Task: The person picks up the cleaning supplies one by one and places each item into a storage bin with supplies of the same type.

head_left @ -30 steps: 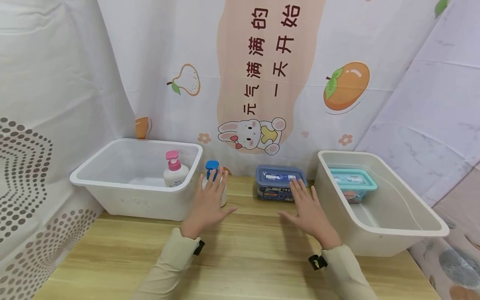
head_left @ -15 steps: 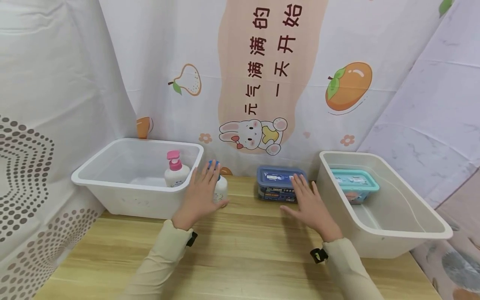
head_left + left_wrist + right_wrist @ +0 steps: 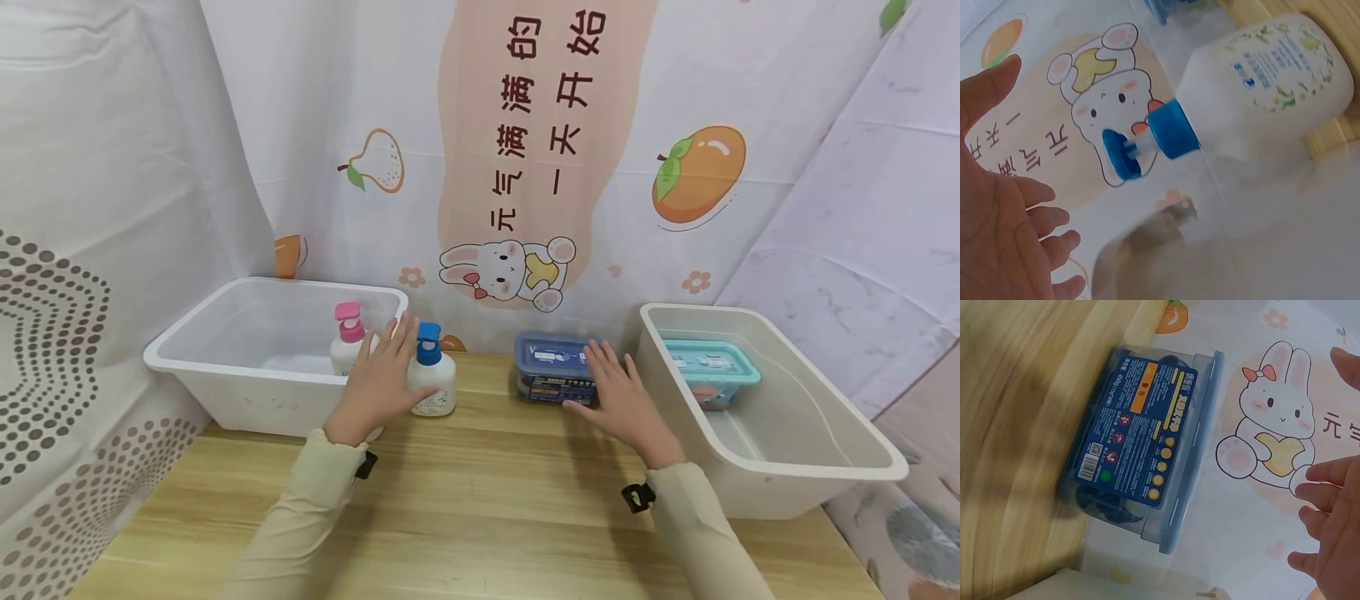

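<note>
In the head view my left hand (image 3: 377, 382) hovers with fingers spread, overlapping the right end of the white bin. Just right of it a white pump bottle with a blue pump (image 3: 435, 390) stands upright on the table; the left wrist view shows this bottle (image 3: 1266, 87) apart from the hand (image 3: 997, 219). My right hand (image 3: 624, 404) is held out, fingers spread, over the right end of a blue-lidded plastic box (image 3: 551, 357). From the right wrist, that box (image 3: 1138, 431) shows a dark blue label, and the hand (image 3: 1335, 519) holds nothing.
A white bin (image 3: 255, 392) at left contains a pump bottle with a pink pump (image 3: 347, 354), partly hidden by my left hand. At right, another bin (image 3: 757, 475) holds a teal-lidded box (image 3: 708, 362). A printed curtain (image 3: 525, 167) hangs behind the wooden table (image 3: 480, 517).
My left hand has moved left, off the blue-pump bottle and toward the white bin, uncovering the bottle. The right hand has barely moved.
</note>
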